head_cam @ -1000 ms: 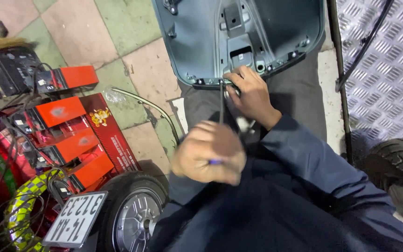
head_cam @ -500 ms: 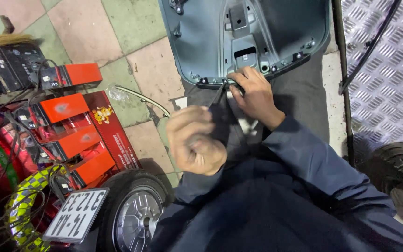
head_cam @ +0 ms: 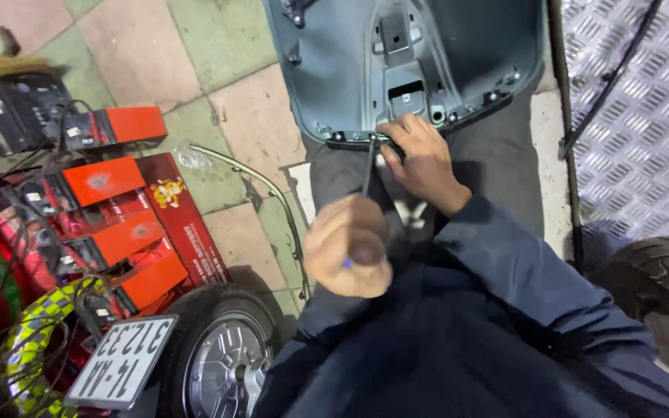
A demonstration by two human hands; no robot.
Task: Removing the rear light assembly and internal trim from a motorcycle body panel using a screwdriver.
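Observation:
A grey plastic scooter body panel (head_cam: pixel 334 70) lies inner side up on my lap and the floor. My left hand (head_cam: pixel 348 246) is closed around the blue handle of a screwdriver (head_cam: pixel 368 166), whose thin shaft reaches up to the panel's near edge. My right hand (head_cam: pixel 421 159) rests on that same edge, fingers pinching the rim beside the screwdriver tip. Dark blue sleeves cover both my arms.
Several batteries with orange tops (head_cam: pixel 106 182) and a red box (head_cam: pixel 183 217) stand at the left among wires. A small wheel (head_cam: pixel 222 356) and a number plate (head_cam: pixel 121 362) are at the lower left. A diamond-plate ramp (head_cam: pixel 644 101) and a tyre (head_cam: pixel 660 286) are at the right.
My left hand with the screwdriver has stayed on the panel's edge while turning slightly. The view has shifted a little; the right hand keeps its grip on the rim.

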